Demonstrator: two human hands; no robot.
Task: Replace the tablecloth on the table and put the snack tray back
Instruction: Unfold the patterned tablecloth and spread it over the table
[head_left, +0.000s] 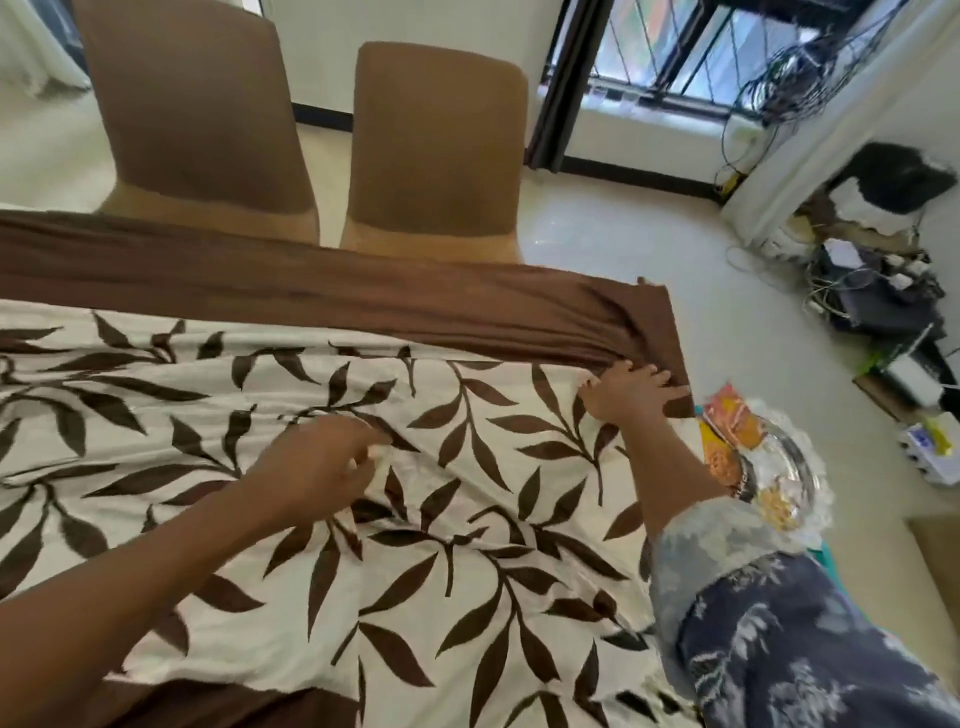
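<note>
Cream tablecloth (467, 519) printed with dark brown leaf sprays, edged by a wide plain brown band (311, 291). Spread over the table, which is hidden underneath; rumpled in shallow ridges near the middle and bunched into tight folds at the far right corner. Lies with its long axis left to right across the view, cut off by the left edge. Brown band along the far side, sloping slightly down toward the right, then turning at the corner to run back along the right edge. More brown at the near left edge.

Left hand (317, 467) out over the middle of the cloth, fingers curled, thumb and fingertips pinching a small fold of the cream part. Right hand (628, 395) at the far right corner, fingers straight and spread, laid flat on the gathered brown band, thumb on the cream side; nothing gripped. Blue and white patterned sleeve (779, 649) on the right arm.

Snack tray (779, 462) off the table, just beyond its right edge and lower down, beside the right forearm and partly hidden by the sleeve; shiny, with a lacy white rim, holding orange and yellow packets. Support under it not clear.

Two tan chairs (197, 104) (436, 140) pushed up to the far side. Barred window (675, 52) beyond, tangle of cables (789, 73) at its right, pale floor (597, 228)
</note>
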